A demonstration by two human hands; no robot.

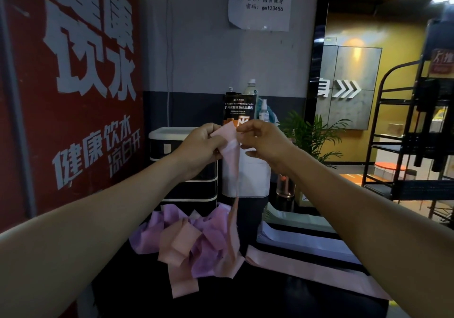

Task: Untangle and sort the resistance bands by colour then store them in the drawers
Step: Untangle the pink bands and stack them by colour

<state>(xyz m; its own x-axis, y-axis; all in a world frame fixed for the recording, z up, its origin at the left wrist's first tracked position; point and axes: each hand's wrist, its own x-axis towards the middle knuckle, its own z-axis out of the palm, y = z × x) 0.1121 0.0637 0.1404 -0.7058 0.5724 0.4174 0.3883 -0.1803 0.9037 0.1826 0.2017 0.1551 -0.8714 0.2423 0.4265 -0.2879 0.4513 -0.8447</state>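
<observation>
Both my hands are raised in front of me, holding the top end of a pink resistance band [232, 160]. My left hand [200, 145] grips its left side and my right hand [261, 140] pinches its right edge. The band hangs down in a narrow strip into a tangled heap of purple bands [208, 229] and pink bands [180, 246] on the dark counter [282, 293]. Another pink band [307, 266] lies flat to the right of the heap. A black drawer unit with a white top [169, 133] stands behind the heap, partly hidden by my left hand.
A red wall with white lettering [73, 96] closes the left side. Behind the bands stand a powder pouch [239, 111], bottles, a white box [253, 177] and a plant [309, 133]. Stacked papers [294, 234] lie to the right. A black metal rack [417, 133] stands far right.
</observation>
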